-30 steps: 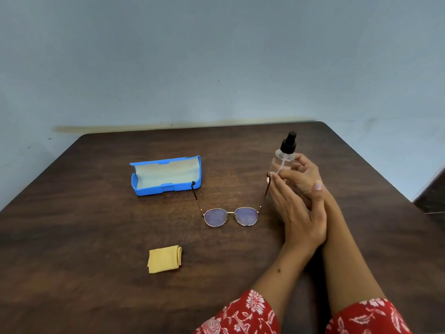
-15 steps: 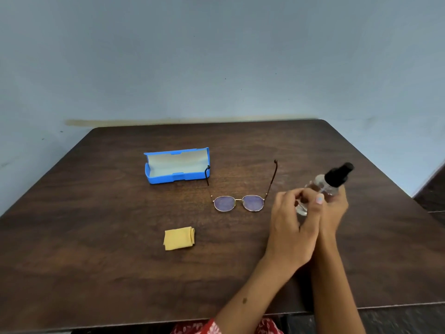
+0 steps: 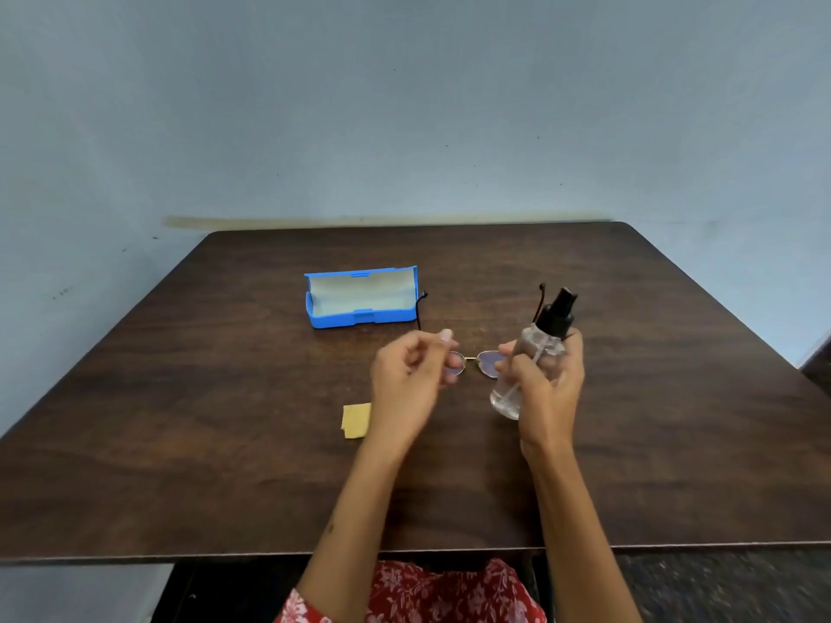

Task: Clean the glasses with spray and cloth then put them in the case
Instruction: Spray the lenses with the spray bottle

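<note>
I am watching the right hand [image 3: 546, 384] gripping the spray bottle [image 3: 530, 366], its fingers [image 3: 510, 366] curled round the clear body and the black nozzle tilting up and away to the right; I would turn that nozzle onto the lenses before pressing. The left hand [image 3: 407, 379] is hovering loosely curled, holding nothing I can make out. Beyond them the glasses [image 3: 472, 359] are lying on the table [image 3: 225, 442], frame running left to right, arms pointing away toward the open case [image 3: 359, 317].
</note>
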Demonstrator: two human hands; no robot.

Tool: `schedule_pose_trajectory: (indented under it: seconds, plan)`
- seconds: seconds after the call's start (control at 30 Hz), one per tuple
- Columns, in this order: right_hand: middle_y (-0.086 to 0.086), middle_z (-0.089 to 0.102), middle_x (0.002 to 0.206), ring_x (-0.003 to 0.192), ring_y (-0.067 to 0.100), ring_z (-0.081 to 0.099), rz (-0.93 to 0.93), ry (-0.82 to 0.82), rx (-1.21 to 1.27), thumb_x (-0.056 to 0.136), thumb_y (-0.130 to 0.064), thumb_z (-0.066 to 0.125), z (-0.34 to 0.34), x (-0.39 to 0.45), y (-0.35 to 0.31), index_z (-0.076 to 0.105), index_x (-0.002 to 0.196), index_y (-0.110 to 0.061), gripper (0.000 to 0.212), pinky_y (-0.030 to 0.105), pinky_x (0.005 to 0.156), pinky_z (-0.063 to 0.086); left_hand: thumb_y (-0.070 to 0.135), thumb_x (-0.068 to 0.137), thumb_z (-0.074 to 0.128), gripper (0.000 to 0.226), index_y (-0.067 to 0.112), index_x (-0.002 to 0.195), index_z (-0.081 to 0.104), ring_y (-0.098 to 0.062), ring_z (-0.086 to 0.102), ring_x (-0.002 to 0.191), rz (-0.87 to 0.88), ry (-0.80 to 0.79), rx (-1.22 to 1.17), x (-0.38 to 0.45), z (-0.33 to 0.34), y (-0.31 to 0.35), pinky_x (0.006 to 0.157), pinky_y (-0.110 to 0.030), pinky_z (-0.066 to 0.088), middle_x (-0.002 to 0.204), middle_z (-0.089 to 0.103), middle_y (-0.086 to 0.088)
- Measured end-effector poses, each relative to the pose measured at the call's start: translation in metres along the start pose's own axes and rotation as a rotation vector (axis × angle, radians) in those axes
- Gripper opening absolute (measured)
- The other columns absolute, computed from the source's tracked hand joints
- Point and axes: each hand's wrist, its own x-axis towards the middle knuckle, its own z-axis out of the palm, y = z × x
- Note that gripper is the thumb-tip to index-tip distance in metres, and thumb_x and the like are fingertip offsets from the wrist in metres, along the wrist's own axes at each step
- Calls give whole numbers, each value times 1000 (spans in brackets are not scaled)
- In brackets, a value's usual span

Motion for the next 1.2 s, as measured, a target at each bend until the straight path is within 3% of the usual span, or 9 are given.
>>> schedule_pose_trajectory:
  seconds: [0.1,0.17,0.23,0.33,0.43,0.53,0.8,1.03,1.2]
  plan:
    - [-2,61,79,62,16,61,6,-46,-11,71,-11,62,2,-4,-2,48,90,-25,27,28,60,51,20,86,65,11,14,77,67,-8,62,55,-6,154,136,23,-29,-8,62,-27,55,68,68,-1]
    - [-3,61,78,51,17,59,24,-50,-30,73,-17,68,2,-5,-2,46,90,-29,30,31,53,51,23,79,73,8,18,81,67,-11,66,67,-56,142,305,40,-47,-15,71,-31,56,76,69,1]
    - [2,61,75,46,19,57,31,-64,-24,75,-18,71,4,-6,-5,47,89,-26,29,33,49,52,26,69,82,26,23,90,68,-7,65,80,-116,3,460,57,-58,-21,74,-24,53,85,69,5]
    - [6,62,70,47,21,59,25,-117,-7,76,-14,73,3,-5,-5,51,86,-19,24,33,47,52,24,64,85,45,25,106,68,-4,61,88,-142,-332,627,76,-60,-25,75,-18,48,98,68,9]
    - [4,67,72,56,21,63,58,-143,5,76,-17,72,4,-3,-5,62,87,-23,17,33,52,54,23,65,84,38,30,100,72,-3,61,83,-101,-455,658,87,-59,-27,72,-16,44,89,70,15]
    - [0,65,74,64,14,61,138,-142,-8,75,-21,68,4,2,-3,68,93,-27,19,31,54,53,24,67,83,30,27,95,74,1,57,70,-25,-499,642,92,-57,-34,68,-16,42,88,71,7]
    - [11,61,78,52,19,58,257,-234,34,64,-21,65,9,8,1,58,102,-28,39,31,47,49,26,71,79,21,25,91,75,-6,57,68,78,-433,548,88,-53,-48,68,-21,47,87,71,10]
    - [12,64,77,50,22,56,480,-426,329,69,-18,46,4,13,-3,54,123,-21,54,27,44,48,22,75,76,14,22,89,75,-13,63,77,106,-370,507,87,-51,-53,70,-20,49,86,72,7]
    - [13,61,80,52,20,55,521,-528,442,75,-21,43,3,11,-5,50,130,-17,56,26,45,48,16,74,77,14,16,88,74,-14,66,84,83,-347,472,86,-48,-51,75,-23,55,89,72,3]
